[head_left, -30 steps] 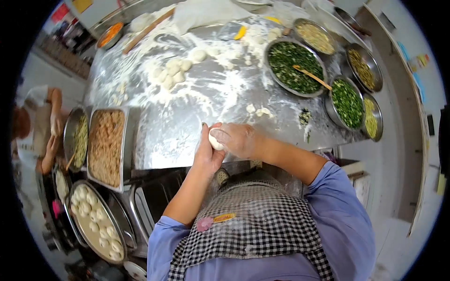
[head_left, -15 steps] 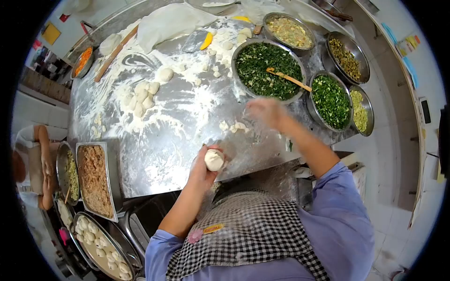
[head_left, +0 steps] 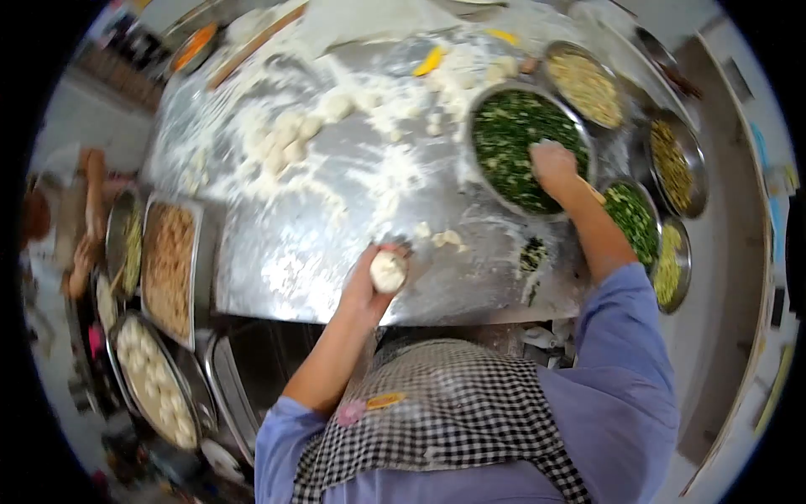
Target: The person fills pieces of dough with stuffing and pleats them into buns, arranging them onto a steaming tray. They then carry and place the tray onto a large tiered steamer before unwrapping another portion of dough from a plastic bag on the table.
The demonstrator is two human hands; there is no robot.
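Note:
My left hand cups a round white dough bun, its gathered top facing up, above the near edge of the floury metal table. Farther right, my right hand is over a steel bowl of chopped dark greens. Its fingers look closed around a wooden spatula, whose handle end shows beside my wrist; the fingertips and the rest of the spatula are hidden. Small dough scraps lie just right of the bun.
Dough pieces and a rolling pin lie on the table. Bowls of chopped green onion and other fillings stand at right. Left are a tray of meat filling and a pan of buns. Another person's arm shows at far left.
My right hand has moved from above the table into the bowl of greens, onto the spatula. My left hand still holds the bun. The whole view has shifted, showing spilled greens near the bowl.

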